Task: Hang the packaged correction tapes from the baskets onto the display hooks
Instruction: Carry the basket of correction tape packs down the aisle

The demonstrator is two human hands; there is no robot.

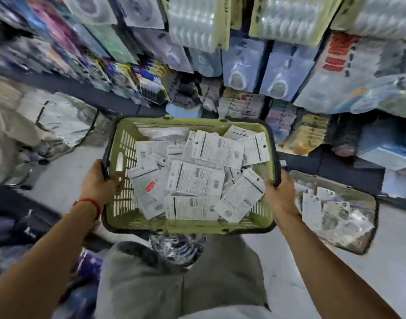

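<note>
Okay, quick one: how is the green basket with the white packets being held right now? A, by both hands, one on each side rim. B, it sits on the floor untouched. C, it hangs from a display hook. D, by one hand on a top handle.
A: the left hand grips the left rim of the green basket and the right hand grips the right rim, holding it in front of the person.

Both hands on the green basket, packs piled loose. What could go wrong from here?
1. The packs lie loose in the green basket; a tilt may slide some out.
2. Left hand and right hand both grip the rim, so neither is free to hang anything.
3. The second basket on the floor is a trip hazard.
</note>
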